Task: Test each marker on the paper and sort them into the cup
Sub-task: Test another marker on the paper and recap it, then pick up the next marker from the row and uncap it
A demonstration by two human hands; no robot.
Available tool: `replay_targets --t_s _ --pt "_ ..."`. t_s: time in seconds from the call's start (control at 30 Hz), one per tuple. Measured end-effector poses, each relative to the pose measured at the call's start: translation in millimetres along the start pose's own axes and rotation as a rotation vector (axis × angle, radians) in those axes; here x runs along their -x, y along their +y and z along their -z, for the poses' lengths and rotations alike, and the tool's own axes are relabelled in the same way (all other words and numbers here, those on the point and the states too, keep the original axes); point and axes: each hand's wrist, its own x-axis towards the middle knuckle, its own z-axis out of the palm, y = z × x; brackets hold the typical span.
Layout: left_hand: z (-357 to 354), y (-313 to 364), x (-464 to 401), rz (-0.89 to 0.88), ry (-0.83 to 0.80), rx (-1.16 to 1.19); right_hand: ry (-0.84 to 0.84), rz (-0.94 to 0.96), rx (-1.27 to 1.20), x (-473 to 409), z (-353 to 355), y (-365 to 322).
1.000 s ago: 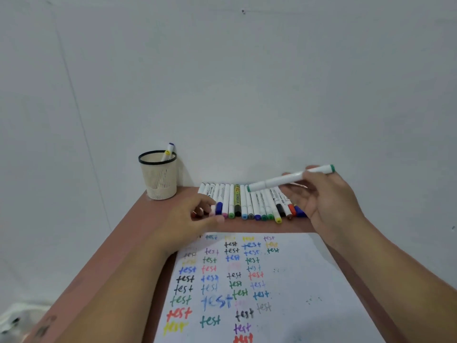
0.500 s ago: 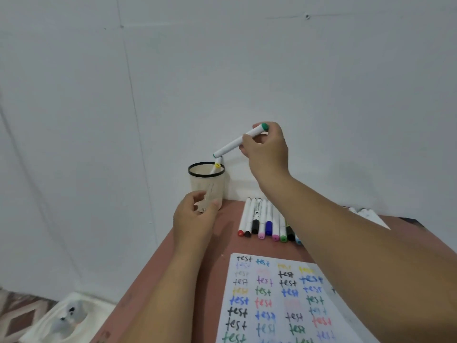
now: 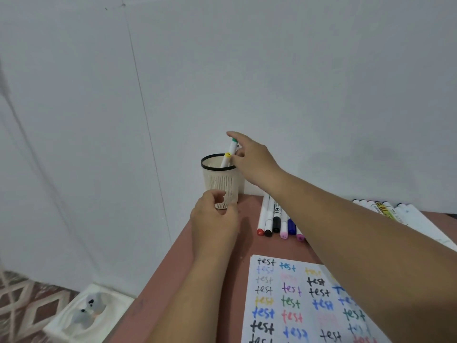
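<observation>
A cream mesh cup (image 3: 220,181) with a black rim stands at the table's far left corner. A yellow-capped marker (image 3: 227,158) leans inside it. My right hand (image 3: 252,159) reaches over the rim and pinches a white green-capped marker (image 3: 232,146), whose lower end is down in the cup. My left hand (image 3: 214,224) curls around the cup's base. A row of capped markers (image 3: 275,219) lies to the right of the cup, partly hidden by my right forearm. The paper (image 3: 303,276), covered in coloured "test" words, lies near me.
More markers (image 3: 385,209) lie beyond my right forearm at the back right. The reddish table (image 3: 173,280) ends just left of the cup, against a white wall. On the patterned floor below stands a white tray-like object (image 3: 86,315).
My right hand carried the green-capped marker from above the row leftwards and lowered it into the cup. My left hand moved from the markers to the cup's base. The view swung left.
</observation>
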Motion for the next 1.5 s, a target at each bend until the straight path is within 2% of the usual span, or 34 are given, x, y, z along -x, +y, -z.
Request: replay_targets --t_s 0.17,0.3,0.4,0.6,0.8,0.97,1.1,1.27,1.37,1.5 --pt "1 0 0 -0.011 0.003 0.007 -0.049 -0.027 0.007 5 1 5" --pt "1 2 2 -0.027 -0.019 0.005 0.091 -0.065 -0.052 16 19 4" --pt "1 3 5 -0.053 -0.06 -0.024 0.142 -0.163 0.042 25 35 12" --pt "1 4 8 -0.045 -0.101 -0.077 -0.164 -0.404 0.49 41 34 33" --pt "4 5 8 0.031 -0.074 -0.053 -0.168 -0.398 0.726 52 14 30" --pt "4 5 7 0.006 -0.07 -0.037 -0.211 -0.403 0.768 48 -4 21" --pt "4 3 6 -0.008 -0.08 -0.039 -0.15 -0.453 0.6 46 -7 21" --pt "3 7 11 -0.069 -0.149 -0.004 0.046 -0.523 0.083 57 22 15" --pt "3 11 17 -0.14 -0.244 0.009 0.122 -0.561 -0.237 79 46 11" --pt "-3 20 28 -0.189 -0.407 0.041 0.148 -0.559 -0.382 120 72 14"
